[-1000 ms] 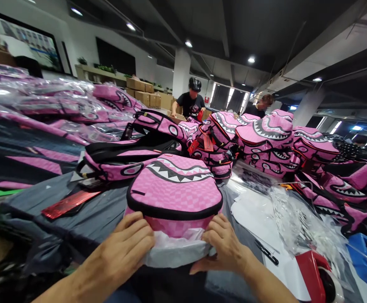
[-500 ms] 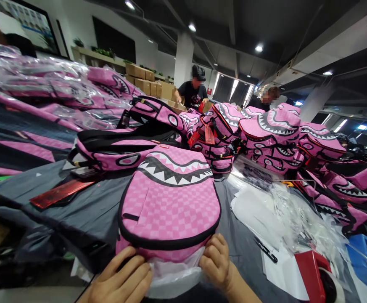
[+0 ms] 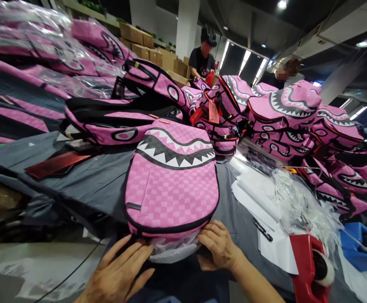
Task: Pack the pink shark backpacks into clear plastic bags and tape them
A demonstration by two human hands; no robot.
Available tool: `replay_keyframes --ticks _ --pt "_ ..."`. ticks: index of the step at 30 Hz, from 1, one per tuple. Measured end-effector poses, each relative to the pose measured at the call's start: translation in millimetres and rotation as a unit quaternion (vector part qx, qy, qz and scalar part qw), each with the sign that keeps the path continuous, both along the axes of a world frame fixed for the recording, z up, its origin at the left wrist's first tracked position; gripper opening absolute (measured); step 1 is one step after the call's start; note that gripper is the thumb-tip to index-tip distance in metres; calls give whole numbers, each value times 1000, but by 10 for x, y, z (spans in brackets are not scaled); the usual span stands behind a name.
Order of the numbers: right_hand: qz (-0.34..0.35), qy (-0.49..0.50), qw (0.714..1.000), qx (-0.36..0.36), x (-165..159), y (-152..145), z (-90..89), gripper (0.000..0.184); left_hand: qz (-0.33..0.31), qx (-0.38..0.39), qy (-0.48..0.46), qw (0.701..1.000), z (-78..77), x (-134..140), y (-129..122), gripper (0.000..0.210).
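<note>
A pink checkered backpack [image 3: 173, 189] with a black-and-white shark-mouth print lies front side up on the grey-covered table before me. Clear plastic [image 3: 173, 248] bunches out from under its bottom end. My left hand [image 3: 120, 263] is at the lower left corner, fingers stretched out and thumb apart, fingertips touching the backpack's edge. At the lower right corner my right hand [image 3: 217, 244] has its fingers bent over the edge of the plastic, thumb below. What lies under the backpack is hidden.
Behind lies another pink backpack [image 3: 120, 130] on its side, by a red tag [image 3: 57, 164]. More backpacks [image 3: 284, 113] are piled further back. To the right are papers [image 3: 255, 193], a black pen [image 3: 262, 229], a red tape dispenser [image 3: 311, 261] and a blue one [image 3: 358, 244]. A co-worker [image 3: 204, 59] stands beyond.
The view has tilted down and shifted. My left hand's thumb and fingers have spread apart. My right hand's closed fingers have loosened slightly, still at the backpack's lower right edge.
</note>
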State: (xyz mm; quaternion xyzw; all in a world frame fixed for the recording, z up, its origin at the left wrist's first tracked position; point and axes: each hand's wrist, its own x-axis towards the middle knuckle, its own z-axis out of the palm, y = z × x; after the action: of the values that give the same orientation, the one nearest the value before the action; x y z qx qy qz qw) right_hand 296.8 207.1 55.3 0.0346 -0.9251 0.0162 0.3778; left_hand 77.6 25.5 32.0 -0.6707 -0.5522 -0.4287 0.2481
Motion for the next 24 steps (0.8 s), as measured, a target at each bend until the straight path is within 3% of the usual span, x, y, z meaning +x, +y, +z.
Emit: replay_keyframes --ticks 5,9,13,19,22,24 --pt "-70 -102 992 2 -8 3 386 13 32 -76 55 995 303 -24 96 15" --pt "-93 -210 971 63 -119 -42 498 17 52 -141 78 985 415 -12 120 18" --pt "-133 -223 963 78 -126 -96 505 21 15 -173 79 982 361 -102 13 25" --pt "-68 -107 986 106 1 -98 529 14 -86 -39 63 994 238 -241 -80 36" --pt "-23 -164 980 112 -7 -83 569 11 -171 -11 80 982 221 -232 8 32" --pt "-20 -223 968 114 -52 -81 619 8 -205 -41 96 973 209 -234 85 35"
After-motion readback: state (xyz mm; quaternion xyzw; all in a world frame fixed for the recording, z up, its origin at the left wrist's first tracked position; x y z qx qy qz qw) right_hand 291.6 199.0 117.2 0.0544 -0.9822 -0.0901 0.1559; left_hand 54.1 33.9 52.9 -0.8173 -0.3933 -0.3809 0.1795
